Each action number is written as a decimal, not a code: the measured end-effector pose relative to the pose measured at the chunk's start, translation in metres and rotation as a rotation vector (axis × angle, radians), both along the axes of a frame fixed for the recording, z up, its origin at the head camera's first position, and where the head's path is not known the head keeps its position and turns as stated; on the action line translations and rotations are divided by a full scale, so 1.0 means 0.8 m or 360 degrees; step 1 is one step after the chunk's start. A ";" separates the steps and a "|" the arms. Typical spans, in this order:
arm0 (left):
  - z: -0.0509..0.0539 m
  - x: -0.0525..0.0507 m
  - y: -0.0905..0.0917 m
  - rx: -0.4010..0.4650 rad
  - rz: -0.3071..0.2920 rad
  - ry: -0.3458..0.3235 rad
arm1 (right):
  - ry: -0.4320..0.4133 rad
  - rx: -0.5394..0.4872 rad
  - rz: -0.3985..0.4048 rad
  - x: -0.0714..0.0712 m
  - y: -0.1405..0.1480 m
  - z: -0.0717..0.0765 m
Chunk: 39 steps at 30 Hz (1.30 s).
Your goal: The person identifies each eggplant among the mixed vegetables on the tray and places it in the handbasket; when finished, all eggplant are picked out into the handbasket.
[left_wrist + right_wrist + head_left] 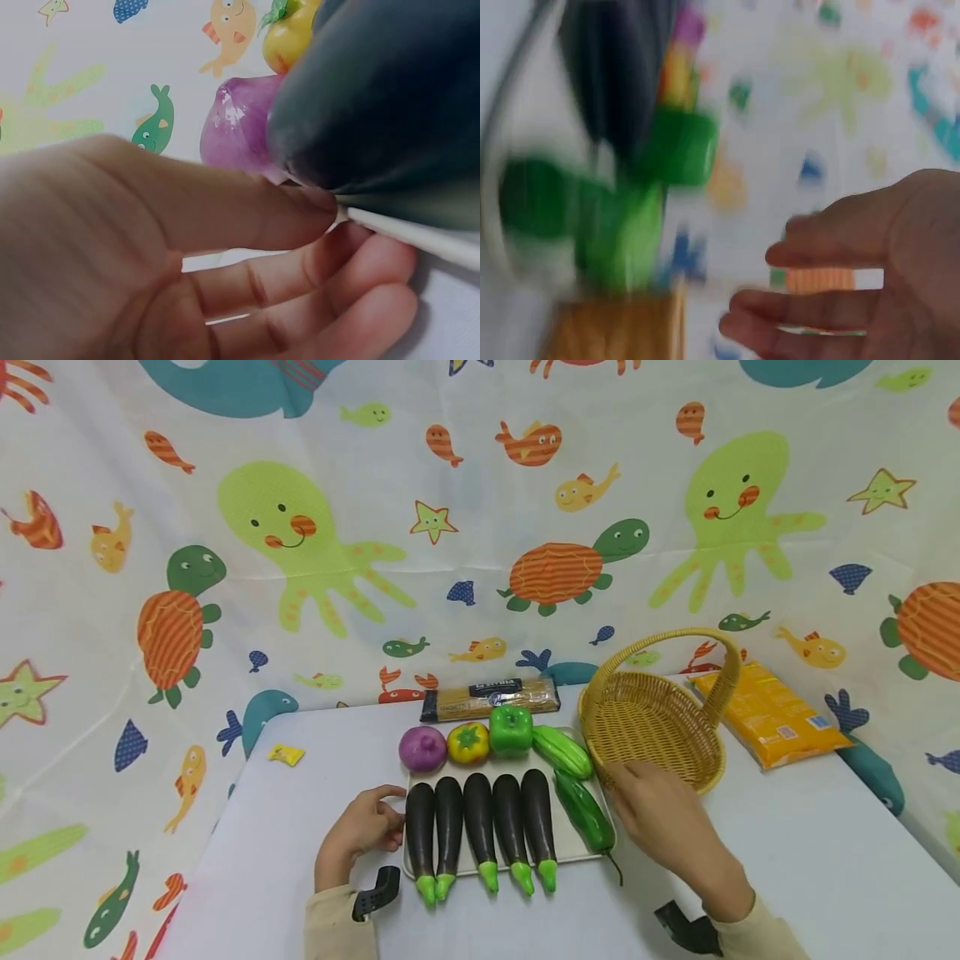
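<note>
The tray (567, 842) lies mid-bench (270, 860), carrying five eggplants (479, 818) whose green stems point to six o'clock. At its nine o'clock side the left hand (365, 825) has its grip pinched on the rim, thumb above, fingers below. At three o'clock the right hand (663, 810) has a loose, unclosed grip holding nothing, near the wicker basket (645, 722) at two o'clock; whether they touch, I cannot tell. A noodle pack (491, 699) sits at twelve.

left hand (363, 822) pinches, thumb above bent fingers; right hand (662, 812) extends forward, thumb and fingers apart.
</note>
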<state>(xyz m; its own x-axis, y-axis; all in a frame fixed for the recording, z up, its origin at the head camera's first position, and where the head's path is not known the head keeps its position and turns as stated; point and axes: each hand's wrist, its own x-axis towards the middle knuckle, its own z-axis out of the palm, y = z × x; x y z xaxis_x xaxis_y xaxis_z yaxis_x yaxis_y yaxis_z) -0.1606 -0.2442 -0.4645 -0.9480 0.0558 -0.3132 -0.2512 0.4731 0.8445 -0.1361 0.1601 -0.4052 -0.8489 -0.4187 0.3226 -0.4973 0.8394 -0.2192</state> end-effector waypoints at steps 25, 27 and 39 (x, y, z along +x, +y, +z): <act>0.000 -0.001 -0.001 -0.0036 -0.0058 0.0014 | 0.0070 0.0092 0.0117 0.049 -0.087 -0.047; 0.000 -0.001 0.000 -0.0038 -0.0057 0.0016 | 0.0066 0.0093 0.0090 0.050 -0.084 -0.041; 0.002 0.000 0.001 -0.0058 -0.0045 0.0021 | -0.0110 -0.0122 -0.0063 0.034 -0.059 -0.004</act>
<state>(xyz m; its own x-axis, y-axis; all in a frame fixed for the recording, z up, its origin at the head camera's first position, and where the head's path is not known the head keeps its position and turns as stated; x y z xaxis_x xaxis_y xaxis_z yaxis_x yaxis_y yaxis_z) -0.1606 -0.2432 -0.4631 -0.9503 0.0714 -0.3029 -0.2262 0.5102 0.8298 -0.1089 0.1132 -0.4087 -0.8854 -0.3608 0.2929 -0.4459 0.8374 -0.3163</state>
